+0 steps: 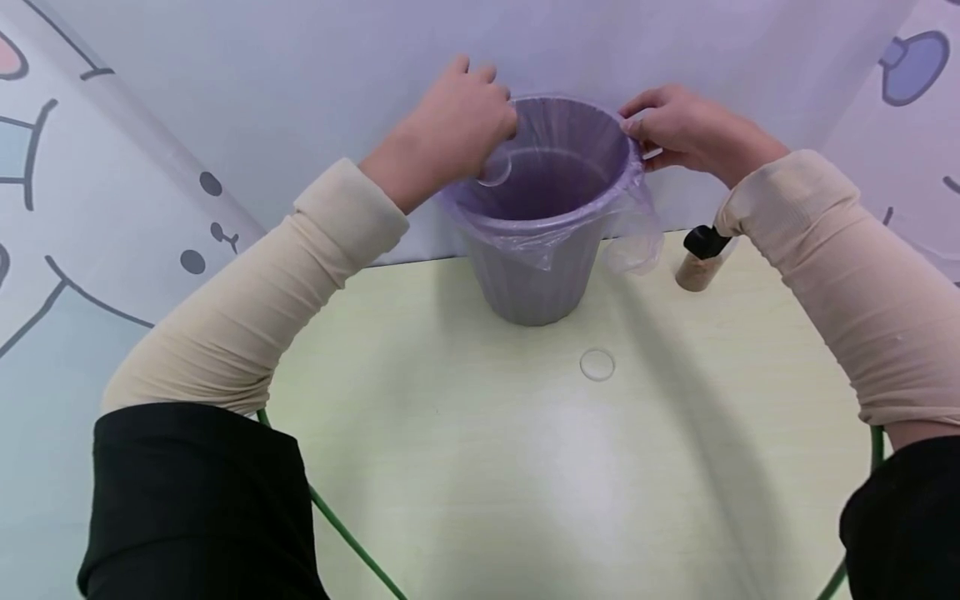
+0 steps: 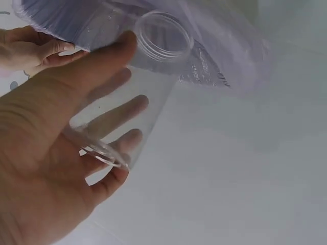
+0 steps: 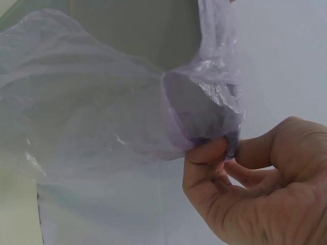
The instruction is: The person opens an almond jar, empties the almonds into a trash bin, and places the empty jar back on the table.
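A grey-purple bin [image 1: 528, 283] stands on the table, lined with a thin translucent purple bag [image 1: 525, 242] folded over its rim. My left hand [image 1: 465, 121] is at the bin's left side and grips a clear plastic jar [image 2: 156, 81] with a threaded neck. In the head view the jar's round mouth [image 1: 495, 172] shows over the inside of the bin; the left wrist view shows nothing in the jar. At the right of the rim, my right hand [image 1: 686, 129] pinches the edge of the bag between thumb and fingers; bunched film [image 3: 214, 102] shows there.
A small bottle [image 1: 697, 271] with a black cap and light brown contents stands right of the bin, partly behind my sleeve. One thin clear ring [image 1: 597, 364] lies on the pale table [image 1: 480, 450]. Behind the bin rises a printed wall covering [image 1: 360, 67]. Green cords run beside both arms.
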### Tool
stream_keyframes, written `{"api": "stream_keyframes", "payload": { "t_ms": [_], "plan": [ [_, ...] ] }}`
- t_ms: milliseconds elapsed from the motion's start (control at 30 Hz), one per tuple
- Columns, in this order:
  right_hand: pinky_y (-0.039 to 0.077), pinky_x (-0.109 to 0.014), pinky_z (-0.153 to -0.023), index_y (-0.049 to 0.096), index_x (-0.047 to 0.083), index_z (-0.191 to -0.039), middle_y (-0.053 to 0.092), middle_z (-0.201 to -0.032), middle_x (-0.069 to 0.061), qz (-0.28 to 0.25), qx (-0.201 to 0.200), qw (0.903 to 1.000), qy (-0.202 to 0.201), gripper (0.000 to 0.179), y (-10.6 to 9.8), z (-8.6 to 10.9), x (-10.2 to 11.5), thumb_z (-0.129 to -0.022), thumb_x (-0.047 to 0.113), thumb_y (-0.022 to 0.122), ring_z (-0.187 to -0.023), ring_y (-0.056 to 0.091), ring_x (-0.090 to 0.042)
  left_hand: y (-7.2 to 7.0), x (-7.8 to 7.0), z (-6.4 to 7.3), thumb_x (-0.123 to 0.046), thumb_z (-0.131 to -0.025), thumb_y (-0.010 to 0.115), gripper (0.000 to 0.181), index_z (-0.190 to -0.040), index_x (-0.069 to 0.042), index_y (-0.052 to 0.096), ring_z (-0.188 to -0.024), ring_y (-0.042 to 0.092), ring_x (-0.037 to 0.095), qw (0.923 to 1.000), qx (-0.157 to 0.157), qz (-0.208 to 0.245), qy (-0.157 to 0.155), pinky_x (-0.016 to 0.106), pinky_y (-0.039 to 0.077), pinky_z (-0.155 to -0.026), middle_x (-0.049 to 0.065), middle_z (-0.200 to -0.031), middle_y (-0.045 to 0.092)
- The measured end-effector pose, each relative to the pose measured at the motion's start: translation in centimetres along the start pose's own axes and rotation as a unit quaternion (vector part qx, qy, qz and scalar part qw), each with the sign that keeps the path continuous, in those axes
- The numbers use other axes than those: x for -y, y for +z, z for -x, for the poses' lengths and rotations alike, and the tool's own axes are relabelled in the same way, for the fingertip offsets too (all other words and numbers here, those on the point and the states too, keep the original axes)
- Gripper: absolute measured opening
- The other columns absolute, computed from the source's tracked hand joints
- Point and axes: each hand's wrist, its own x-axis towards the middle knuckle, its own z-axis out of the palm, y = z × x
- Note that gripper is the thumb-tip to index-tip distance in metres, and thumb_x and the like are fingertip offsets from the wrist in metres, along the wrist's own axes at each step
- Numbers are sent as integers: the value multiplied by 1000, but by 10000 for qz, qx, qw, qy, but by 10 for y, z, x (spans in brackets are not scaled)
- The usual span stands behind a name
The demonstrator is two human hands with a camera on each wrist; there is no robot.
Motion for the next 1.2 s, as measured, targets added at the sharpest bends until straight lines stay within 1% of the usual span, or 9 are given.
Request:
{"api": "stream_keyframes", "payload": {
  "t_ms": [133,200,333,467,633,800,933,1100,1200],
  "plan": [
    [52,-24,-78,21,18,-158,45,-110,3,4,-3,10000,-36,56,0,0,0,-105,30,35,-97,49,-11,1,-2,3,-3,-96,55,22,-102,-10,75,-84,36,26,9978,-384,-535,-5,41,25,-79,13,-106,70],
    [52,-24,-78,21,18,-158,45,-111,3,29,-3,10000,-46,56,0,0,-1,-105,30,35,-97,49,-12,2,-1,3,-6,-94,60,20,-105,-12,75,-85,38,27,9985,-383,-399,-9,41,26,-78,13,-108,71],
    [53,-24,-79,20,18,-158,45,-111,3,68,0,10000,-37,56,0,0,-2,-105,30,35,-97,50,-12,0,2,-1,-28,-86,76,42,-126,-20,68,-108,48,31,9975,238,652,-120,45,36,-90,9,-130,65],
    [52,-24,-79,19,18,-158,44,-110,3,70,-4,10000,-30,56,0,0,-1,-105,30,34,-96,49,-11,0,7,-6,-46,-83,76,59,-136,-25,60,-127,51,31,9826,635,1727,-247,53,41,-104,3,-140,59],
    [52,-24,-78,20,17,-158,44,-109,3,54,-15,10000,-43,56,-1,1,-2,-105,30,34,-95,48,-12,0,14,-8,-57,-87,67,60,-136,-23,60,-120,55,21,9584,610,2769,-317,42,43,-105,1,-135,62],
    [52,-24,-78,20,17,-158,45,-110,3,41,-6,10000,-51,57,-1,1,-3,-105,31,35,-96,49,-12,-2,19,-6,-59,-90,60,63,-142,-24,53,-113,56,16,9167,670,3894,-597,35,43,-103,1,-135,59],
    [52,-24,-78,20,18,-158,45,-110,4,31,-8,10000,-22,56,-2,0,-4,-105,30,35,-96,49,-11,-5,21,-2,-56,-92,59,59,-143,-25,51,-103,60,18,8645,667,4919,-787,34,46,-96,2,-130,59],
    [52,-23,-77,20,17,-158,45,-109,3,-48,28,10000,1,57,-3,1,-3,-105,29,36,-95,50,-10,-8,22,3,-51,-95,57,47,-134,-24,57,-107,60,24,7967,673,5944,-863,36,46,-94,0,-129,59],
    [52,-23,-76,21,16,-157,46,-108,4,-130,52,9999,9,56,-3,1,-4,-105,28,36,-93,50,-9,-9,22,3,-50,-96,57,44,-130,-24,59,-104,62,26,7740,694,6228,-901,36,47,-91,-1,-128,58]
  ]
}}
